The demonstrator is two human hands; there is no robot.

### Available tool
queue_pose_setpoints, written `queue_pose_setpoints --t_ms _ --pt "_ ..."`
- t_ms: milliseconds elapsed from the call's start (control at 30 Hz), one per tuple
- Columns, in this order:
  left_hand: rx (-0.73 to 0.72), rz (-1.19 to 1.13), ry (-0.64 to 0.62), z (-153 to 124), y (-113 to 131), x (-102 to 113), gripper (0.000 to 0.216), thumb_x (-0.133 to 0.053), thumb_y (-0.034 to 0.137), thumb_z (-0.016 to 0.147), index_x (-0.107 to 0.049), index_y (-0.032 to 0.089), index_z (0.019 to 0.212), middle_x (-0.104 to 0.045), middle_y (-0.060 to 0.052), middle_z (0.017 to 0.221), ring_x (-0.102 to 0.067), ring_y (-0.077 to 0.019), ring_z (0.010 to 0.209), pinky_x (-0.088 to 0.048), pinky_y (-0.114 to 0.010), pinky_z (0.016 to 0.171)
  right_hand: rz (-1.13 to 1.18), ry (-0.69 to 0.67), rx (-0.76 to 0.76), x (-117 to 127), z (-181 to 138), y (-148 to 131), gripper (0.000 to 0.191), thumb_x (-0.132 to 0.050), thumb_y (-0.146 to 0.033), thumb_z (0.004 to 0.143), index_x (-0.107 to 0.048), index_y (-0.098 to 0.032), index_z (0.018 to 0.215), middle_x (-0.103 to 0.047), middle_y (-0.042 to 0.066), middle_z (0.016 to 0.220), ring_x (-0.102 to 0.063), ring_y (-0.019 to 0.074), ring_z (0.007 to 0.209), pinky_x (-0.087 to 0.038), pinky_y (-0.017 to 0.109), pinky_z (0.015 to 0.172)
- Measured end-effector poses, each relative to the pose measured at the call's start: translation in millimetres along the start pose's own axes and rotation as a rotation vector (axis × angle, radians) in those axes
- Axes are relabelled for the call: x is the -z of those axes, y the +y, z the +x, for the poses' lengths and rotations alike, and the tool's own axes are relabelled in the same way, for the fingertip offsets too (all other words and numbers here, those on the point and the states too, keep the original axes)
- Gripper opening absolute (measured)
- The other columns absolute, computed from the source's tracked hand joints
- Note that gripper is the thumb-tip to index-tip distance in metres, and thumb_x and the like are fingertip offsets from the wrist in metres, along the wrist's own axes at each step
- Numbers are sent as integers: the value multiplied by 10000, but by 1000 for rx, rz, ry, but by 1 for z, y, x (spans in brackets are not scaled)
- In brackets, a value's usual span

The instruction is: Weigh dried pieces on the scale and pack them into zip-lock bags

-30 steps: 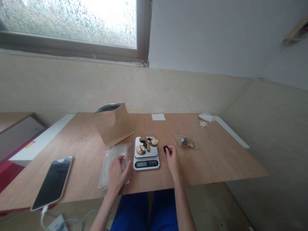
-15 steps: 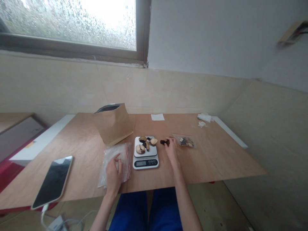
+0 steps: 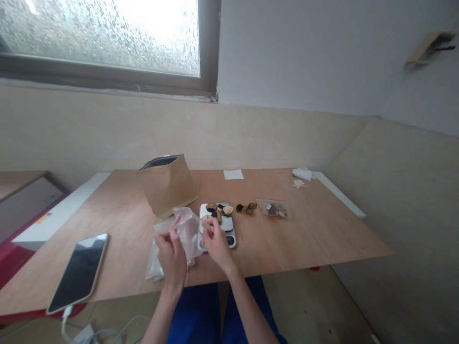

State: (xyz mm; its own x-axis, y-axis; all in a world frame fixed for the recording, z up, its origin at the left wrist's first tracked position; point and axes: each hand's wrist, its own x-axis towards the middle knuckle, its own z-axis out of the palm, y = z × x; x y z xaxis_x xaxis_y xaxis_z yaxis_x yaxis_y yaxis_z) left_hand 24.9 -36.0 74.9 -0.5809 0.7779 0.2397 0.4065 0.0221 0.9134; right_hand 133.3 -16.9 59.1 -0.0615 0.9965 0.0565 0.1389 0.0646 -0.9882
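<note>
A clear plastic zip bag (image 3: 188,227) is stretched between my two hands over the left side of the kitchen scale (image 3: 226,223). My left hand (image 3: 172,255) pinches its left edge, while my right hand (image 3: 217,243) closes on the right edge. Under it lies a stack of flat clear bags (image 3: 154,260). Several dark and cream dried pieces (image 3: 227,210), perhaps dried mushrooms, sit on the scale's plate; my right hand and the bag partly hide them and the display. More brown and black dried pieces (image 3: 249,208) rest on the table right of the scale.
A filled clear bag (image 3: 275,209) lies further right. Behind the stack stands an open brown paper pouch (image 3: 168,186). A phone (image 3: 79,272) with a plugged-in cable is at the left front edge. White paper (image 3: 233,174) and crumpled white scraps (image 3: 303,174) lie at the back.
My right hand has let go of the dark dried pieces beside the scale and moved left to the bag. My left hand has lifted the bag off the stack.
</note>
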Motion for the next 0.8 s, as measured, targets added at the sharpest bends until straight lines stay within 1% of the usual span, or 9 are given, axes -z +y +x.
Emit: queue_pose_setpoints --t_ms 33,100,167,200,233,300,400,567,800 --pt "34 -17 37 3 2 2 199 -341 410 848 -358 222 783 -659 -93 991 -508 -130 519 -375 -255 495 27 -4 -27 7 3 2 144 -427 -293 838 -452 -209 952 -517 -42 601 -482 117 501 -363 213 463" --pt "61 -35 61 12 7 8 223 -363 430 833 -371 217 769 -656 -104 1025 -522 -137 553 -383 -253 513 22 -105 -53 24 7 2 197 -491 -336 820 -469 -205 966 -536 -40 623 -509 116 545 -389 217 501" --pt "53 -14 -8 21 11 13 244 -408 444 801 -410 210 730 -656 -107 1034 -560 -160 634 -406 -262 561 -68 -235 -33 42 8 -2 293 -578 -382 778 -508 -206 1002 -589 -9 750 -559 131 668 -435 240 595" --pt "49 14 -54 26 13 15 247 -425 442 787 -431 208 709 -661 -104 1016 -576 -175 679 -415 -268 589 -130 -251 -5 50 10 -4 318 -600 -394 766 -526 -209 1015 -601 13 844 -574 145 755 -451 260 659" --pt "46 52 -95 30 15 17 241 -433 434 777 -448 208 695 -666 -99 974 -587 -189 715 -422 -276 613 -195 -218 29 57 12 -5 315 -599 -392 770 -538 -212 1020 -596 33 938 -575 161 846 -456 285 732" --pt "38 148 -144 36 18 20 222 -423 413 777 -464 211 694 -660 -82 841 -597 -207 728 -423 -288 630 -335 -51 102 68 20 -3 256 -562 -321 799 -543 -204 1026 -557 64 1058 -536 191 1001 -425 339 875" --pt "-11 282 -187 41 23 24 199 -397 385 789 -456 217 701 -611 -49 702 -592 -208 668 -406 -290 604 -541 109 145 77 37 11 306 -511 -128 771 -520 -166 1074 -518 107 1121 -469 218 1115 -346 388 994" --pt "-51 343 -264 45 23 21 190 -402 369 787 -471 219 693 -573 -21 611 -562 -193 586 -374 -281 569 -716 56 151 77 57 33 439 -480 -26 700 -491 -126 1127 -521 135 1158 -450 241 1135 -342 401 1003" --pt "-79 370 -276 47 11 3 171 -392 325 792 -416 222 658 -525 -13 618 -531 -186 601 -369 -287 589 -590 149 173 72 57 36 224 -488 -119 750 -522 -156 967 -594 104 993 -541 219 964 -420 372 872"
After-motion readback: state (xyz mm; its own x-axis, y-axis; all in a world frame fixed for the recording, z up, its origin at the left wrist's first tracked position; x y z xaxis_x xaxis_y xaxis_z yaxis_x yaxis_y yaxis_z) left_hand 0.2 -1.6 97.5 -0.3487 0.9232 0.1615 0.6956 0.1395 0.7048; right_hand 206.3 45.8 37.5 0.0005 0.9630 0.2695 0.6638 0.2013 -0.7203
